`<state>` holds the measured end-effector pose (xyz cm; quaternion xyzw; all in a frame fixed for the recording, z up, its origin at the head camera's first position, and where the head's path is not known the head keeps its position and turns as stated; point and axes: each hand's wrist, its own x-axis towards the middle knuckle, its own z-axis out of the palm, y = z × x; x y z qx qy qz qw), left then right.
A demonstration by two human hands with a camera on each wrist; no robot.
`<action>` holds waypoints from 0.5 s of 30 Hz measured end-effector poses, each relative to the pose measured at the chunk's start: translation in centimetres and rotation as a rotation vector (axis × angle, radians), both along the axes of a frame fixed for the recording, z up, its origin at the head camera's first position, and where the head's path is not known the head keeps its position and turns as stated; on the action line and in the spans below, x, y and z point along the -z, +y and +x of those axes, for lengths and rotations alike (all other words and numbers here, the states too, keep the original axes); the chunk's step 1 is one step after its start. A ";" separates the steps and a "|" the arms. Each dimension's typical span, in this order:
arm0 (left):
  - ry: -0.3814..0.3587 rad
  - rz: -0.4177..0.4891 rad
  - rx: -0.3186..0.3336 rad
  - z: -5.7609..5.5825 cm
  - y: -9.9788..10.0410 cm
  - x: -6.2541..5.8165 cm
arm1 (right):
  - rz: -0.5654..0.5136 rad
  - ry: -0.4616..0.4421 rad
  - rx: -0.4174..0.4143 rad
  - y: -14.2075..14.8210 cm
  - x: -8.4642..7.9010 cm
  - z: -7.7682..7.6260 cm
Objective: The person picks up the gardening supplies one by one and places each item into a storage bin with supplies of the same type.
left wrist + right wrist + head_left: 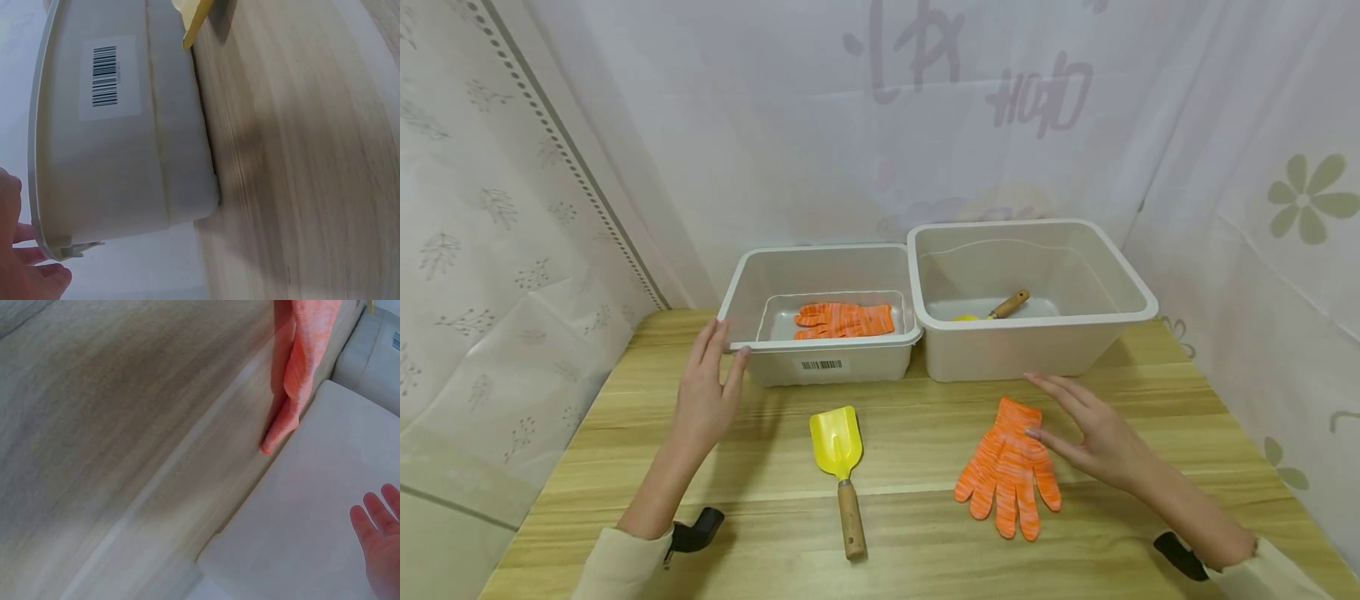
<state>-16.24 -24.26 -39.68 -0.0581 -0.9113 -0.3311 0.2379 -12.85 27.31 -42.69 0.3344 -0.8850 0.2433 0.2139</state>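
Note:
Around the front left corner of the left white bin [872, 367] lies my left hand [703, 392], its fingers straight along the side and thumb at the rim. The left wrist view shows its fingertips [53, 276] right at that corner. My right hand [1101, 437] is held with fingers extended beside an orange knit glove [1011, 467], in front of the right white bin [1000, 354]. That glove lies flat on the table, fingers toward me. A yellow hand trowel [837, 442] with a wooden handle lies left of it.
Inside the left bin is another orange glove [850, 320]. The right bin, taller and touching its neighbour, contains a second trowel [1011, 304] with its blade partly hidden by the front wall. Printed curtains [760, 125] hang behind and beside the wooden table [925, 550].

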 end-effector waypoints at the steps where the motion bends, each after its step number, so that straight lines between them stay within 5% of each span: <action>1: 0.001 0.014 0.000 0.0 0.0 0.0 | 0.004 -0.002 -0.001 0.0 0.1 0.0; 15: 0.048 0.061 0.016 -0.3 -0.3 0.5 | 0.047 -0.133 -0.002 0.1 1.5 -0.3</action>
